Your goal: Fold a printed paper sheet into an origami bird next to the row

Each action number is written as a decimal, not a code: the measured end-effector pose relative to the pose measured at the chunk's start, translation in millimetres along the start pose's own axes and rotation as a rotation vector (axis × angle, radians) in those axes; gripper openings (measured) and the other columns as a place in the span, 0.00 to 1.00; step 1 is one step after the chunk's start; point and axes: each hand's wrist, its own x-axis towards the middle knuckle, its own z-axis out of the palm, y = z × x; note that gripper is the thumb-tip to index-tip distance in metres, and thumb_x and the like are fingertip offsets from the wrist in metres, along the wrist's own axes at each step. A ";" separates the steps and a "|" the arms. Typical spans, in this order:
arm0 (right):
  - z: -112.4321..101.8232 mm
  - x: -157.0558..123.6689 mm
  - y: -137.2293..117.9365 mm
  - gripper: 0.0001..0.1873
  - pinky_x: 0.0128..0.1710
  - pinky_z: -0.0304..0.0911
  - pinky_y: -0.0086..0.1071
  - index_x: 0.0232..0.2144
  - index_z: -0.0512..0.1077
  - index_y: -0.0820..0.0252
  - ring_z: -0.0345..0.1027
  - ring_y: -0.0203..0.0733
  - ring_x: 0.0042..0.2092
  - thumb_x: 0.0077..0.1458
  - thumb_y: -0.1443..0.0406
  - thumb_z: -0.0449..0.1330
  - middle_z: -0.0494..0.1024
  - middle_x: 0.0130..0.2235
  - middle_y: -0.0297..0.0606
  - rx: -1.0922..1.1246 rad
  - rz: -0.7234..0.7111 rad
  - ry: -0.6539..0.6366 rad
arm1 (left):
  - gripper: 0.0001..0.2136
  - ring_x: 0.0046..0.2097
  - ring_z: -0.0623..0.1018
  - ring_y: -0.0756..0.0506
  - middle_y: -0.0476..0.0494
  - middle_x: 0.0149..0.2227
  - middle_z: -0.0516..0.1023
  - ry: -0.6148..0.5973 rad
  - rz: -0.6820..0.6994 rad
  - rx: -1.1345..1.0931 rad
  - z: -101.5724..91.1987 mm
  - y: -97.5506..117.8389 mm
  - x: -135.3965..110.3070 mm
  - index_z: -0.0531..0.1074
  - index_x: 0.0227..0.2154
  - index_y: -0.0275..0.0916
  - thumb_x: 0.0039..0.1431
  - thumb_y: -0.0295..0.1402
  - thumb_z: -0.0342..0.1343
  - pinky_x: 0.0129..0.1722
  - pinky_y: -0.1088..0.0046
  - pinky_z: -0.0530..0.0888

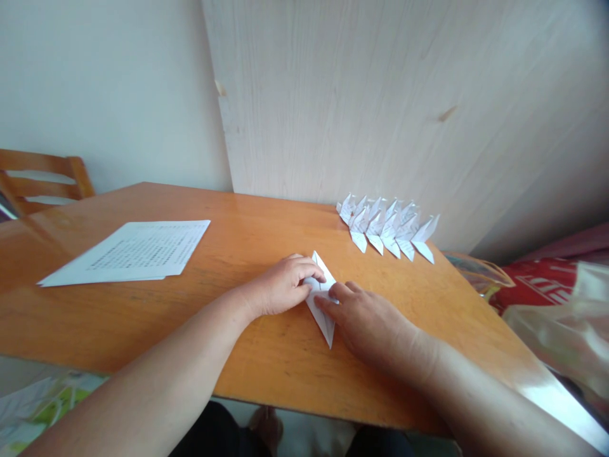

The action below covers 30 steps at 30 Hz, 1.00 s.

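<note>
This looks like a room in a home, most likely a corner used for dining. The varnished wooden table point(266, 222) has a household finish, and at nine o'clock stands a slatted wooden chair point(42, 166) of similar orange-brown tone. Plain pale wall point(104, 76) fills ten o'clock; a wood-grain panel point(333, 95) (scuffed, with small chips in its surface) rises at twelve. Around three to four o'clock, domestic clutter crowds the table's edge: a red item point(537, 282) with white marks and a pale, crumpled bag point(561, 330). Near six o'clock, what appears to be a bare foot point(269, 426) suits a lived-in place.
</note>
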 end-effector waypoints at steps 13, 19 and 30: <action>1.9 -0.4 0.7 0.23 0.43 0.66 0.40 0.55 0.68 0.61 0.69 0.49 0.45 0.57 0.74 0.53 0.73 0.48 0.49 -0.030 -0.029 0.016 | 0.17 0.50 0.77 0.45 0.46 0.48 0.80 -0.102 0.056 -0.117 5.9 -6.7 -0.8 0.78 0.46 0.44 0.61 0.23 0.48 0.53 0.66 0.71; -8.4 -3.4 12.3 0.21 0.44 0.64 0.34 0.52 0.70 0.58 0.70 0.42 0.44 0.59 0.73 0.51 0.76 0.46 0.42 0.108 -0.005 0.039 | 0.19 0.51 0.76 0.46 0.47 0.50 0.79 -0.092 0.084 -0.087 6.5 -7.9 -0.9 0.78 0.47 0.47 0.62 0.22 0.47 0.54 0.67 0.70; -24.8 -5.1 44.1 0.19 0.43 0.63 0.34 0.49 0.76 0.55 0.73 0.45 0.44 0.65 0.66 0.48 0.80 0.41 0.43 0.067 0.234 -0.055 | 0.19 0.52 0.76 0.47 0.49 0.52 0.78 -0.084 0.092 -0.036 5.7 -8.0 -2.6 0.77 0.48 0.49 0.63 0.24 0.48 0.54 0.68 0.70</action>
